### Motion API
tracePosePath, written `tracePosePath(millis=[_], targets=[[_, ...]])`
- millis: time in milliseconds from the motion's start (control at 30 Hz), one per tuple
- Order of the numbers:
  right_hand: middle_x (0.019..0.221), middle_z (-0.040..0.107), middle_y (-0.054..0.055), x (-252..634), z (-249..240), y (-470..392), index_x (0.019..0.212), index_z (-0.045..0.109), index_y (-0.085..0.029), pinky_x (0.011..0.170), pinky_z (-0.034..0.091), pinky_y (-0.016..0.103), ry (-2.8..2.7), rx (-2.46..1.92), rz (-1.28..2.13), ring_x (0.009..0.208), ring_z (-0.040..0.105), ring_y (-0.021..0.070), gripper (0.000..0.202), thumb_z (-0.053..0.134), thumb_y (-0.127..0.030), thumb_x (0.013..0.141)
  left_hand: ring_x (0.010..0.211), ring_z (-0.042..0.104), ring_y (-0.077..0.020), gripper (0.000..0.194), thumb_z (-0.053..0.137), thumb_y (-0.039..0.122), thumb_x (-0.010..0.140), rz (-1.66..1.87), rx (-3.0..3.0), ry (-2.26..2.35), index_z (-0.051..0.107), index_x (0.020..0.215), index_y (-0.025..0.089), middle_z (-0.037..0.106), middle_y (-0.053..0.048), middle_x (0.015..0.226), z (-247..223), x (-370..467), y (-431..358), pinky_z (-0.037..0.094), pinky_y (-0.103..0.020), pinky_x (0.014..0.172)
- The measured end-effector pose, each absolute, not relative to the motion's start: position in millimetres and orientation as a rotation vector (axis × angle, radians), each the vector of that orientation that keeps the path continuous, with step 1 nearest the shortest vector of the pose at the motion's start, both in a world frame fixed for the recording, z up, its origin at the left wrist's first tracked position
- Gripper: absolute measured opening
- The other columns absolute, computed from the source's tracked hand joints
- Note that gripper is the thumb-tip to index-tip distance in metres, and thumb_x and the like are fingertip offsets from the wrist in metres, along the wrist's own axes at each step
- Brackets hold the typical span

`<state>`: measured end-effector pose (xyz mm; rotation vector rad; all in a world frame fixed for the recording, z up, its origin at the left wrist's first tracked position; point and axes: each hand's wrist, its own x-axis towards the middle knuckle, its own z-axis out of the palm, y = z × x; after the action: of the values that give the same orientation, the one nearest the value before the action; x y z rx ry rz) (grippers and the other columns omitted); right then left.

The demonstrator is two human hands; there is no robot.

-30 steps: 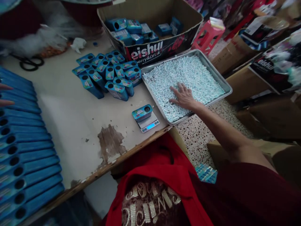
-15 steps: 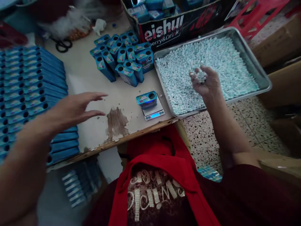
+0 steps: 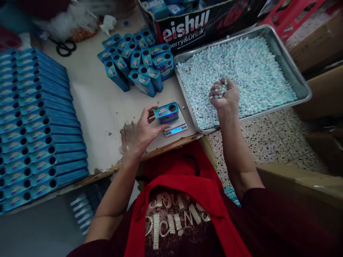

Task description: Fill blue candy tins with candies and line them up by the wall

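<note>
My left hand (image 3: 147, 128) is at the left end of a small blue candy box (image 3: 168, 113), with the thumb on its near side and the fingers curled round the far side. The box stands upright on a small digital scale (image 3: 179, 123) with a lit display, and a dark round hole shows in its top. My right hand (image 3: 225, 93), palm up and fingers curled, holds a handful of small white and pale-blue candies (image 3: 218, 91). It is above a metal tray (image 3: 199, 128) spread with the same candies.
Blue boxes (image 3: 43, 117) stand in rows at left. A loose cluster of boxes (image 3: 136, 59) stands behind the scale. A black carton (image 3: 187, 30) with more boxes is at the back. Scissors (image 3: 63, 47) lie back left; a red stool (image 3: 292, 21) stands behind the tray.
My left hand has moved right, from over the bare tabletop to the box on the scale. My right hand has shifted slightly left over the tray, still holding candies.
</note>
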<state>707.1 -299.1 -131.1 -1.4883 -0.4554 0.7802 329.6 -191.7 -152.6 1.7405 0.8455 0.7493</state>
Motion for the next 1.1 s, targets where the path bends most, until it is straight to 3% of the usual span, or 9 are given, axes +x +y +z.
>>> tracePosePath(millis=[167,267,367,533,633,767,867,967,1100], targets=[[0.084,0.063,0.004,695,-120,-299,0.105,0.074,-0.031,0.060,0.045,0.033,-0.512,-1.508,0.790,0.082,0.065,0.0245,0.059,0.077,-0.090,0.101,0.107,0.088,-0.0254,0.060,0.112,0.043,0.084,0.746,1.766,0.840,0.078,0.133,0.032,0.089,-0.002,0.120,-151,353,-192,0.075,-0.041,0.107],[0.088,0.063,0.003,686,-112,-299,0.095,0.065,-0.029,0.060,0.039,0.028,-0.477,-1.428,0.762,0.079,0.059,0.0181,0.058,0.081,-0.084,0.099,0.102,0.086,-0.0245,0.055,0.109,0.040,0.084,0.795,1.857,0.818,0.080,0.131,0.031,0.088,-0.001,0.117,-141,366,-190,0.073,-0.037,0.098],[0.094,0.067,0.003,677,-100,-296,0.097,0.067,-0.027,0.064,0.041,0.028,-0.563,-1.364,0.761,0.084,0.061,0.0165,0.056,0.082,-0.081,0.100,0.101,0.084,-0.0238,0.051,0.105,0.037,0.085,0.861,1.997,0.749,0.081,0.129,0.028,0.088,-0.001,0.117,-121,388,-189,0.069,-0.034,0.092],[0.097,0.070,0.003,649,-63,-281,0.099,0.068,-0.029,0.062,0.053,0.031,-0.505,-0.960,0.796,0.087,0.064,0.0206,0.066,0.094,-0.090,0.091,0.106,0.082,-0.0253,0.044,0.102,0.033,0.088,0.890,2.122,0.576,0.082,0.127,0.027,0.088,-0.002,0.120,-86,432,-191,0.067,-0.035,0.098],[0.093,0.066,0.002,633,-44,-276,0.094,0.065,-0.029,0.064,0.058,0.032,-0.417,-0.855,0.745,0.081,0.064,0.0188,0.069,0.089,-0.093,0.096,0.109,0.082,-0.0270,0.046,0.103,0.035,0.087,0.861,2.139,0.575,0.082,0.127,0.027,0.089,-0.002,0.123,-81,452,-194,0.067,-0.038,0.102],[0.087,0.062,0.001,628,-39,-276,0.097,0.069,-0.031,0.062,0.055,0.032,-0.419,-0.950,0.689,0.078,0.066,0.0188,0.065,0.086,-0.093,0.101,0.110,0.082,-0.0273,0.047,0.102,0.030,0.084,0.876,2.096,0.581,0.083,0.128,0.028,0.089,-0.003,0.125,-90,470,-199,0.066,-0.039,0.102],[0.079,0.058,-0.002,634,-44,-276,0.115,0.077,-0.034,0.057,0.050,0.032,-0.408,-0.993,0.738,0.070,0.063,0.0180,0.063,0.088,-0.094,0.100,0.105,0.082,-0.0265,0.047,0.102,0.029,0.084,0.876,2.074,0.585,0.083,0.127,0.028,0.089,-0.002,0.121,-98,481,-204,0.065,-0.038,0.098],[0.070,0.052,-0.006,654,-53,-273,0.126,0.078,-0.036,0.053,0.046,0.031,-0.351,-1.039,0.772,0.061,0.056,0.0172,0.060,0.089,-0.090,0.102,0.104,0.082,-0.0261,0.047,0.103,0.027,0.083,0.879,2.068,0.593,0.083,0.125,0.028,0.089,-0.002,0.120,-102,491,-208,0.066,-0.038,0.098],[0.072,0.050,-0.005,700,-78,-278,0.114,0.074,-0.033,0.056,0.050,0.030,-0.272,-1.102,0.705,0.065,0.056,0.0183,0.045,0.089,-0.076,0.107,0.101,0.081,-0.0238,0.045,0.100,0.026,0.082,0.859,1.966,0.586,0.081,0.123,0.027,0.086,-0.001,0.115,-108,489,-207,0.067,-0.034,0.094]])
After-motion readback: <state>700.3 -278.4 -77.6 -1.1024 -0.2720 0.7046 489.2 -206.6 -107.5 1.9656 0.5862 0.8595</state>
